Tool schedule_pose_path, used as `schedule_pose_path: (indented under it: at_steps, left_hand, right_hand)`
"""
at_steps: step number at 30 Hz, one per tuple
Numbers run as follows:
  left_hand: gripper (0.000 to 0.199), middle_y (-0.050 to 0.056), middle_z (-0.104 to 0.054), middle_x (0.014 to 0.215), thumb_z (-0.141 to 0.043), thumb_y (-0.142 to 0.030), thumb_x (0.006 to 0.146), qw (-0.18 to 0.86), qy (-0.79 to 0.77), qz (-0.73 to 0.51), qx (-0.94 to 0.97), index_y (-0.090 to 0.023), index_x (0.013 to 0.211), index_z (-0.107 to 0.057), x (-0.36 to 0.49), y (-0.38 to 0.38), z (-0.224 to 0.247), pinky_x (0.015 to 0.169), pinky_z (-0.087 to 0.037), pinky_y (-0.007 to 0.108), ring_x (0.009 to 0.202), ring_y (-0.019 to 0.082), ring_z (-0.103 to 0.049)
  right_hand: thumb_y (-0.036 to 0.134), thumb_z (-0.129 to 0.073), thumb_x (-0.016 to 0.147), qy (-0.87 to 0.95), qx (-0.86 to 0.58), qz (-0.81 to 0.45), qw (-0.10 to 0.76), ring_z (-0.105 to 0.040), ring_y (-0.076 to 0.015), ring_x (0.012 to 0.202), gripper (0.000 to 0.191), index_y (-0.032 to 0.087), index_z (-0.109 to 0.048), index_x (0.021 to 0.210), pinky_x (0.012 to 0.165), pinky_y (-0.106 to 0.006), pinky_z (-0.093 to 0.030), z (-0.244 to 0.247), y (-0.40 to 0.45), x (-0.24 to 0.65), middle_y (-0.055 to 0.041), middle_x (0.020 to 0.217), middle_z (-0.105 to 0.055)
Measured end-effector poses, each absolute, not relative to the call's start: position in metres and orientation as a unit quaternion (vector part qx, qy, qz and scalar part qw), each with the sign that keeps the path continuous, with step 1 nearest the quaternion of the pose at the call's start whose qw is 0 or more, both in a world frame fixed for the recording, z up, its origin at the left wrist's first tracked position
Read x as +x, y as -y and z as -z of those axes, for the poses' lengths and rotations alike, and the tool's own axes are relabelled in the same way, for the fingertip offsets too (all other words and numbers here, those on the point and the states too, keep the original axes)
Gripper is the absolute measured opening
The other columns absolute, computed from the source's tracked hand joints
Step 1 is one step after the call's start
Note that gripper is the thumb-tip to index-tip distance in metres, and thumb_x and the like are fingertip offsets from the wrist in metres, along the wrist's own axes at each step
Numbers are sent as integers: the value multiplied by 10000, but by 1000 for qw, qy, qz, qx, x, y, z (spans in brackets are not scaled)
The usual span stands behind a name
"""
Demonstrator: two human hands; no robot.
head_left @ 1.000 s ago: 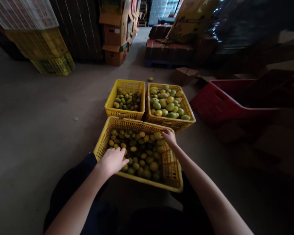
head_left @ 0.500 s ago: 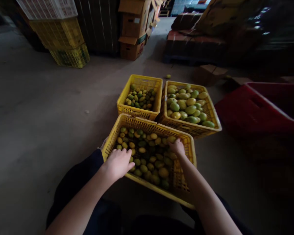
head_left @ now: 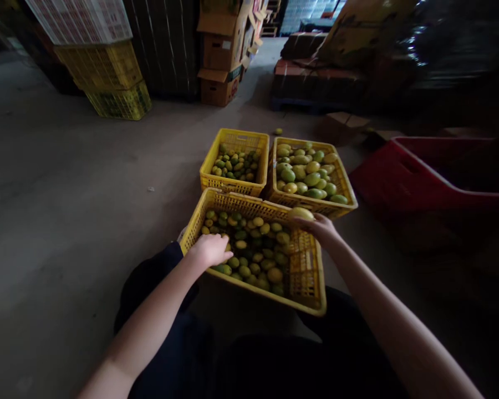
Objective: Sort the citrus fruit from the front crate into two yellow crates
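Note:
A large yellow crate (head_left: pixel 249 289) of green and yellow mangoes stands tilted in front of my knees. My right hand (head_left: pixel 322 228) is closed around a yellowish mango (head_left: pixel 301 214), holding it at the far right rim of this crate. Over the left part of the same crate is my left hand (head_left: pixel 210 250), with thumb and fingers apart close to the fruit. Its fingertips are partly hidden, and no mango shows clearly in its grasp.
Behind stand a yellow crate (head_left: pixel 233 184) of small mangoes and another yellow crate (head_left: pixel 347 194) of larger ones. A red bin (head_left: pixel 411 172) is at the right. Stacked crates (head_left: pixel 120 102) and cardboard boxes (head_left: pixel 218 52) stand farther back. One mango (head_left: pixel 278 132) lies on the floor.
My right hand has lifted a mango from inside the front crate up to its far right rim. My left hand has moved slightly right and up, its fingers less spread.

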State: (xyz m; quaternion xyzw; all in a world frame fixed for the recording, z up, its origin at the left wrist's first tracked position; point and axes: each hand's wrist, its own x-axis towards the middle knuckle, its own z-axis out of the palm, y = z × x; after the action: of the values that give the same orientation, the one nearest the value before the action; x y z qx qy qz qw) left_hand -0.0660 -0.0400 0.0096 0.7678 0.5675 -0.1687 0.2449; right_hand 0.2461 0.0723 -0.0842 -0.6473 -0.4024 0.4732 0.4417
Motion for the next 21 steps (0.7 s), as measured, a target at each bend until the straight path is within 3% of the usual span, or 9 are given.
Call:
schedule_pose_path:
  at_steps: [4, 7, 12, 17, 19, 21]
  left_hand:
    - [462, 229, -602, 1266, -459, -400, 910, 281, -559, 182, 759, -108, 1256, -554, -61, 38, 7, 931, -445, 403, 1158, 337, -586]
    - [484, 243, -589, 1283, -505, -395, 880, 306, -550, 190, 754, -101, 1261, -565, -56, 37, 29, 934, -434, 406, 1178, 350, -571]
    - [339, 169, -702, 1105, -660, -367, 752, 381, -557, 185, 715, -157, 1015, -700, -49, 34, 81, 846, -454, 330, 1025, 303, -647]
    - [132, 82, -717, 813, -710, -281, 713, 474, -586, 136, 643, -154, 700, -679, -38, 17, 137, 815, -457, 336, 876, 268, -652]
    - [165, 68, -691, 802, -681, -282, 777, 509, -600, 98, 609, -125, 730, -667, -26, 5, 157, 815, -478, 366, 853, 250, -646]
    - [221, 69, -672, 933, -628, -321, 859, 547, -606, 33, 576, -110, 916, -660, -11, -7, 172, 816, -509, 387, 883, 214, -638]
  right_hand:
    - [225, -793, 535, 310, -475, -577, 587, -663, -198, 837, 343, 222, -695, 863, 713, -298, -564, -3, -31, 242, -43, 947, -726]
    - [252, -755, 597, 306, -386, -589, 641, -669, -177, 831, 283, 244, -698, 874, 733, -296, -560, -38, -1, 242, -22, 915, -736]
    - [365, -725, 653, 276, -359, -601, 658, -676, -156, 729, 212, 260, -687, 833, 659, -292, -574, -27, 14, 237, 8, 830, -726]
    - [240, -831, 554, 246, -396, -613, 638, -640, -123, 683, 290, 229, -648, 779, 646, -251, -580, -15, 17, 219, 48, 756, -674]
    - [250, -831, 570, 249, -394, -632, 619, -638, -134, 692, 290, 222, -644, 790, 672, -276, -587, -18, 22, 215, 41, 760, -665]
    - [271, -813, 602, 222, -388, -655, 609, -643, -144, 718, 266, 222, -647, 803, 687, -290, -588, -23, 26, 215, 34, 783, -665]
